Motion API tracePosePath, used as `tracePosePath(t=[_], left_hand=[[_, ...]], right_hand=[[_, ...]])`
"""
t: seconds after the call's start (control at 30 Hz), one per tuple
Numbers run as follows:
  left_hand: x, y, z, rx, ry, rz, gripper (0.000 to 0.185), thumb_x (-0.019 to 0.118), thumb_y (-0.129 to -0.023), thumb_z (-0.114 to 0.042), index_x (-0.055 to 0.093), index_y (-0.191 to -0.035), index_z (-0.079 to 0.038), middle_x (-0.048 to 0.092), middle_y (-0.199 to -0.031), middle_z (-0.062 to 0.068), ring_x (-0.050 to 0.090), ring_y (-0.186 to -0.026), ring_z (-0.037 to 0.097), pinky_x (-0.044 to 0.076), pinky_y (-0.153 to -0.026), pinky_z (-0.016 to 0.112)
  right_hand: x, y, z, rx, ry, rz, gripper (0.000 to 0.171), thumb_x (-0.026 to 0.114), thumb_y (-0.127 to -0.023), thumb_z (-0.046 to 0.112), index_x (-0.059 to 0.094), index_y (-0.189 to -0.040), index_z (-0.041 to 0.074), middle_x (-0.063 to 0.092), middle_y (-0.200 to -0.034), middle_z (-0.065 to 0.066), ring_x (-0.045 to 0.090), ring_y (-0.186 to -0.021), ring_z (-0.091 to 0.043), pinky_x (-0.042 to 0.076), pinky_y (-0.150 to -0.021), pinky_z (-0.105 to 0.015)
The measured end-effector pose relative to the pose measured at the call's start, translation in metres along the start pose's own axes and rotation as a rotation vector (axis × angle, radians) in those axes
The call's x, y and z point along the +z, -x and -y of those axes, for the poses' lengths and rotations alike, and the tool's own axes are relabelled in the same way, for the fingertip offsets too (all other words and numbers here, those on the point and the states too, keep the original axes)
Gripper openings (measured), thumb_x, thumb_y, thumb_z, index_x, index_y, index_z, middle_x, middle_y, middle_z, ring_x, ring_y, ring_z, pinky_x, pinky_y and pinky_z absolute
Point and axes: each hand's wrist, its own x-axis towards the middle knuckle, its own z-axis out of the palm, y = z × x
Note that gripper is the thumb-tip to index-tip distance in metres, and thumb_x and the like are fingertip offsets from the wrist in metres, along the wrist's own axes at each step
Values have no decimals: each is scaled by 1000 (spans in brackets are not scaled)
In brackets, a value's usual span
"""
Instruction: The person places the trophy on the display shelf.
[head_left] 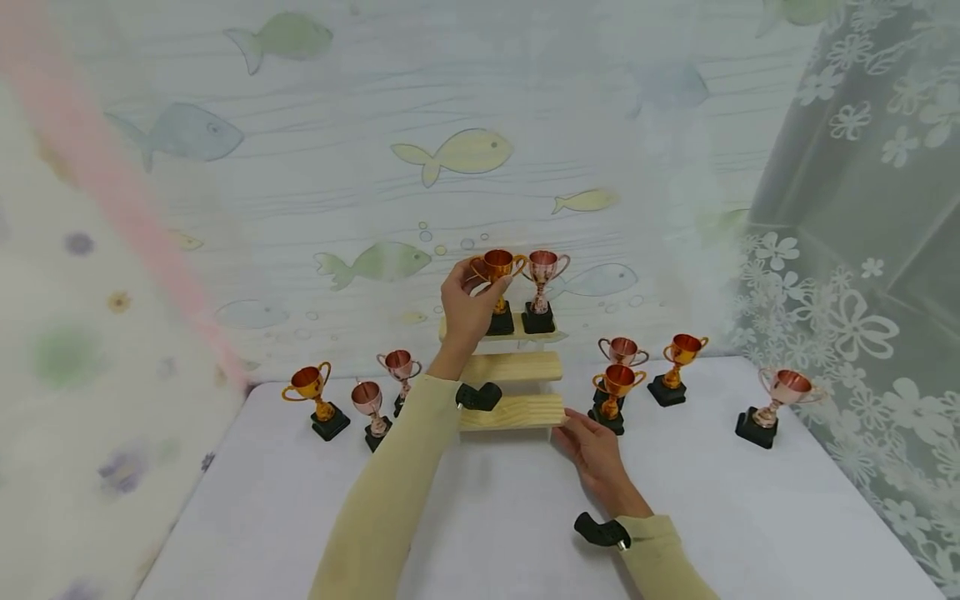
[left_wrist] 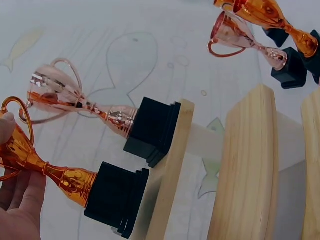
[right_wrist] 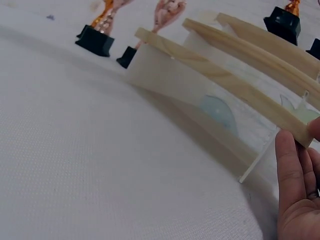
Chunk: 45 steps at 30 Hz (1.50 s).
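On the white tabletop (head_left: 510, 525), the three-step stand (head_left: 513, 367) seems best kept steady: the right hand (head_left: 596, 454) pinches the end of its lowest step (head_left: 517, 412). The left hand (head_left: 467, 308) grasps the gold trophy (head_left: 498, 267) by its cup, at the top step (left_wrist: 167, 190) beside the pink trophy (head_left: 541, 271); releasing should wait until its black base (left_wrist: 116, 200) sits flat, clear of its neighbour

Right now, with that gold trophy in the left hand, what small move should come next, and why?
Probably settle the gold trophy flat on the top shelf before the left hand loosens: it holds the cup, the black base meets or nearly meets the shelf beside the pink trophy, and I can't tell whether it rests fully.
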Motion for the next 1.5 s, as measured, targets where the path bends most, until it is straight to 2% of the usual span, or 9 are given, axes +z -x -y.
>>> tracePosePath(t=[0.27,0.53,0.77,0.9,1.07,1.17,1.27,1.43,1.5], left_hand=[[-4,2,6,-51,-2,-4,42,77,-89,-3,59,-126,4,60,-122,20,63,-115,33,57,-99,38],[-4,1,11,-38,-18,-9,44,78,-89,-5,57,-127,4,60,-123,20,63,-115,33,57,-100,39],[-10,5,11,-51,-67,7,61,82,-85,-7,50,-137,0,55,-130,19,57,-122,32,51,-108,40],[-15,12,7,-27,-106,-3,71,83,-86,-12,43,-144,-3,49,-137,17,52,-125,32,47,-111,42],[-23,22,0,24,-90,-77,72,78,-90,-16,36,-148,-3,41,-142,20,47,-127,38,44,-111,47],[-33,29,-12,34,-47,-96,64,70,-94,-10,36,-146,2,39,-141,26,46,-124,45,46,-106,50],[-50,38,-25,55,-36,-84,47,62,-95,0,43,-138,5,46,-133,28,53,-115,42,51,-96,40],[-90,50,-42,182,-120,-25,27,58,-94,12,57,-121,9,58,-115,25,61,-98,24,54,-83,21],[-109,54,-47,224,-179,-29,25,58,-93,14,58,-118,11,60,-112,24,62,-96,28,54,-82,19]], right_hand=[[0,1,-2,2,1,0,43,52,-105,8,48,-146,-5,56,-139,-16,68,-104,-9,58,-94,-24],[3,2,-3,7,19,5,44,52,-105,9,46,-147,-4,50,-146,-19,67,-106,-9,57,-95,-24],[6,2,-2,8,14,6,44,51,-106,10,46,-147,-4,49,-147,-19,66,-107,-10,57,-96,-24],[7,2,-3,-5,15,9,44,51,-105,10,47,-147,-4,50,-146,-19,66,-107,-9,57,-96,-24],[9,0,-2,-15,5,2,44,53,-105,9,47,-146,-6,51,-144,-19,67,-106,-9,57,-95,-24],[9,-1,-2,-17,5,-3,44,54,-105,9,47,-146,-6,51,-144,-19,66,-105,-9,57,-95,-23],[8,-1,-2,-15,14,-8,44,54,-104,9,48,-146,-6,50,-145,-19,66,-106,-9,57,-95,-23],[4,1,-1,-12,30,-21,45,54,-104,9,46,-147,-5,50,-145,-20,66,-104,-8,57,-93,-22],[4,1,-1,-15,28,-16,46,54,-104,9,45,-147,-6,50,-145,-19,66,-104,-8,57,-94,-22]])
